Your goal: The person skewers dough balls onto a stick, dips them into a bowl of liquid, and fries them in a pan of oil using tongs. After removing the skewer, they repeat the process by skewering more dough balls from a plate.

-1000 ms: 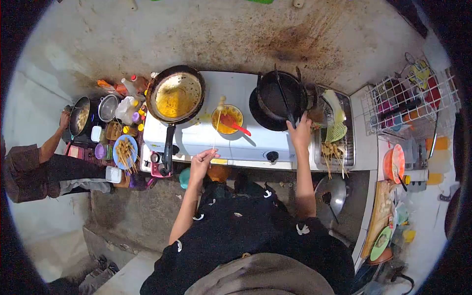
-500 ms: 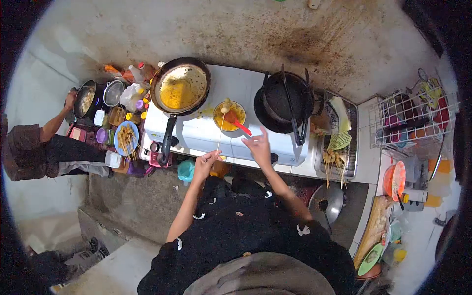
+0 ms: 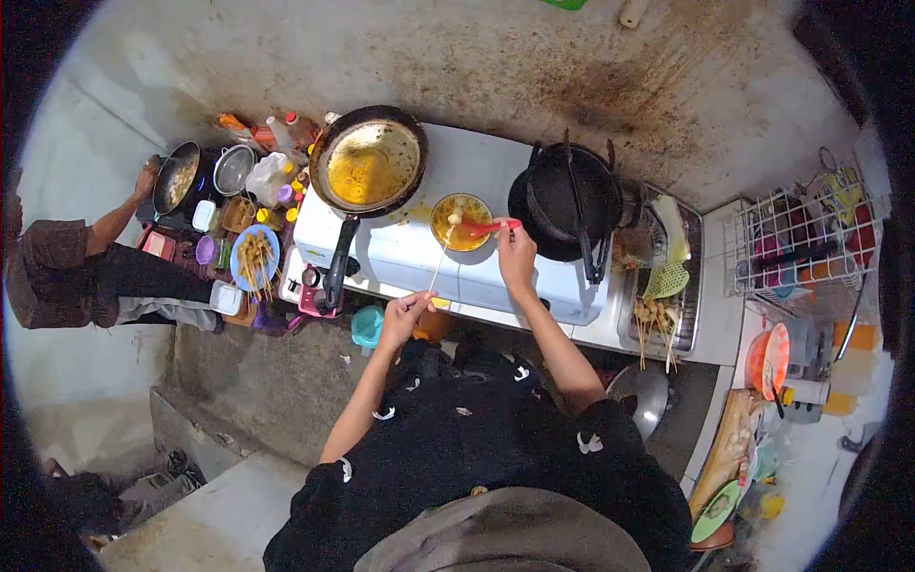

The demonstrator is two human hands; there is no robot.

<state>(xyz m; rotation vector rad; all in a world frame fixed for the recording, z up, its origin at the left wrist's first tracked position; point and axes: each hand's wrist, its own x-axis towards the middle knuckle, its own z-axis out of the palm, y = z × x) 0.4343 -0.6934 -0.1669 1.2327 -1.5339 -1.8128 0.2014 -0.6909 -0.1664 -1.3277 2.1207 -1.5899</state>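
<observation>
Pinching the skewer point(image 3: 439, 267) near its lower end in left hand point(image 3: 406, 319), with fingers closed and forearm slanting forward and inward; gripping the spoon point(image 3: 491, 227) by its handle in right hand point(image 3: 516, 255), likewise closed and slanted; holding the skewer's tip over the bowl point(image 3: 467, 248) on the stove point(image 3: 400, 262)

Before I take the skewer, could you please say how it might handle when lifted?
The skewer looks thin and straight, so it is probably light and fairly stiff. With round pieces at its far end, it may feel tip-heavy.
</observation>
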